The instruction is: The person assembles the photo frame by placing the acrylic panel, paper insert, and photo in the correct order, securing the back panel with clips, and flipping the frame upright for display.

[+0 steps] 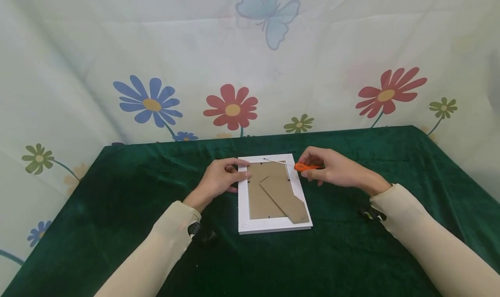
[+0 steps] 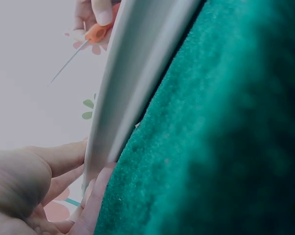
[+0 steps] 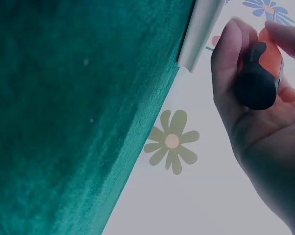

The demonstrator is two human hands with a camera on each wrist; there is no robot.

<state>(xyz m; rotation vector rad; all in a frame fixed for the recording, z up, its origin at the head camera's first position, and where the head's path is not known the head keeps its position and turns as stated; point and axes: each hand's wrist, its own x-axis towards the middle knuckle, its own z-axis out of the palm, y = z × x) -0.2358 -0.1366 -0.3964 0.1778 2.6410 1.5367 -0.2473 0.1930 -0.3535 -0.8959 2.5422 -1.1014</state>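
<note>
A white picture frame [image 1: 244, 201] lies face down on the green cloth, its brown backing board [image 1: 269, 193] and slanting stand leg [image 1: 287, 203] showing. My left hand [image 1: 218, 177] grips the frame's upper left edge, thumb on top; in the left wrist view its fingers [image 2: 96, 196] reach the frame's outer side. My right hand [image 1: 332, 166] holds a screwdriver [image 1: 306, 167] by its orange and black handle [image 3: 258, 83]. The thin shaft points left over the frame's top border. Whether its tip touches the frame, I cannot tell. Small dark tabs sit along the backing's edges.
Dark green velvet cloth [image 1: 156, 179] covers the table. Behind it hangs a pale curtain [image 1: 332, 71] printed with flowers and a butterfly. A dark wrist device [image 1: 194, 228] sits at the left cuff, another [image 1: 373, 214] at the right.
</note>
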